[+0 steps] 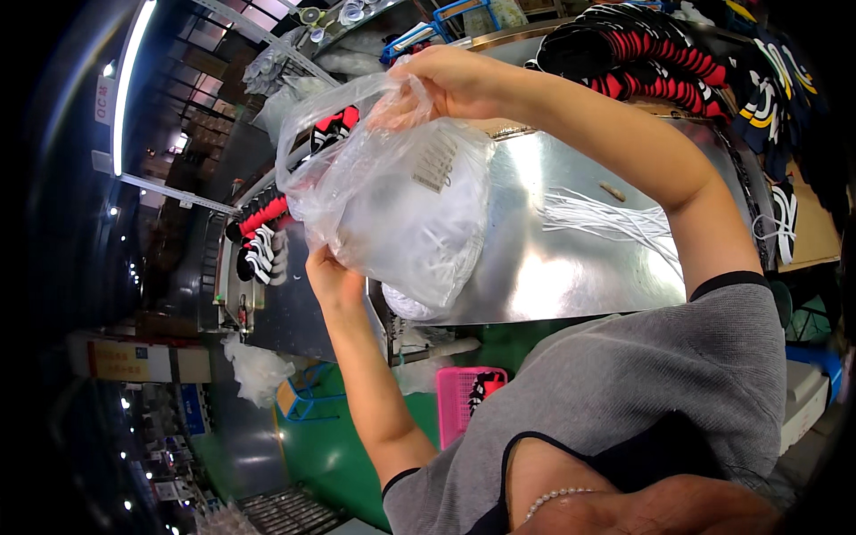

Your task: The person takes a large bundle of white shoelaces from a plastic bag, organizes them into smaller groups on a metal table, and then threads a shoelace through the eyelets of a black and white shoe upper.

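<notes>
a: closest to us, what is there?
b: the person's grey short-sleeved top point(615, 374), with a pearl necklace point(557, 495) at its neckline.
a: and the hands?
b: both are on the clear plastic bag point(401, 218). the right hand point(437, 85) is raised, its fingers closed around gathered film at the bag's upper part. the left hand point(339, 278) is lower, pinching the film at the bag's lower left side; its fingertips are partly hidden.
a: so where is the bag?
b: spread between the hands, above the left end of the metal worktable point(535, 294), with dark print on its front.
a: anything beneath it?
b: a white bundle point(412, 301) shows under the bag by the table's near left corner. i can't tell whether it sits inside the film.
a: what else is on the table?
b: white laces point(597, 217) lie loosely toward the right edge, a small brown piece point(613, 192) just beside them.
a: below the near edge?
b: a pink basket point(452, 397) with black and red pieces in it.
a: farther off?
b: black-and-red shoe uppers point(633, 49) are stacked by the table's far right corner, with navy-and-yellow uppers point(771, 116) to their right. beyond the left edge stands a blue-framed stool point(290, 399) on the green floor point(334, 446).
</notes>
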{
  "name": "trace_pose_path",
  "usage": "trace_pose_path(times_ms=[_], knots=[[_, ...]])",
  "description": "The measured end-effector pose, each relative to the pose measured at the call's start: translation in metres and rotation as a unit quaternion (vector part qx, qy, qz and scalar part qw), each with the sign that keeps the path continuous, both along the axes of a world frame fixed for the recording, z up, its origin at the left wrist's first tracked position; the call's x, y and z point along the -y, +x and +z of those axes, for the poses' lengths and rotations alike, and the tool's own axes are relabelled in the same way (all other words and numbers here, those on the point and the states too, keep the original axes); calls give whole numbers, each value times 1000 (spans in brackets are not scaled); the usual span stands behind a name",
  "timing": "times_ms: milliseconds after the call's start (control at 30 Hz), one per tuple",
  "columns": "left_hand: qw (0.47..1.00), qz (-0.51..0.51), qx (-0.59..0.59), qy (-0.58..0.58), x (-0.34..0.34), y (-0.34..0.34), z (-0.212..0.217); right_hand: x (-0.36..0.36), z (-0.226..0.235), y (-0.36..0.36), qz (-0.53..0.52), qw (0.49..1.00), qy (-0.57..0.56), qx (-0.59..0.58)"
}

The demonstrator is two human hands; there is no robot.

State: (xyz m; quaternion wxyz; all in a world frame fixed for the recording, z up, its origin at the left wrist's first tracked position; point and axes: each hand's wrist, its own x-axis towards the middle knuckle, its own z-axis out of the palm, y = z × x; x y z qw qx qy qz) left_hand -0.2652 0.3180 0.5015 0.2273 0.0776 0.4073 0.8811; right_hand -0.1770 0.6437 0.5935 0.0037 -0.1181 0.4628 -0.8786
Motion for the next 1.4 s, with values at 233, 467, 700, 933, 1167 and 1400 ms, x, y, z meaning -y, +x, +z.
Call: trace_pose_path(times_ms=[233,467,700,933,1167,1400], knots=[[999,15,12,-48,-15,-2,7,-10,3,19,13,1000,-27,-1],[998,-57,13,-26,-39,-23,-6,-27,-11,20,23,990,-108,86],[997,-17,-20,-79,-54,-29,7,-29,-6,32,19,995,-81,56],[983,0,-102,-152,-71,-44,33,-46,-24,24,123,975,-182,42],[971,2,-151,-187,-77,-51,40,-45,-24,32,172,949,-256,67],[970,-9,-159,-184,-75,-54,34,-39,-23,38,153,937,-291,119]])
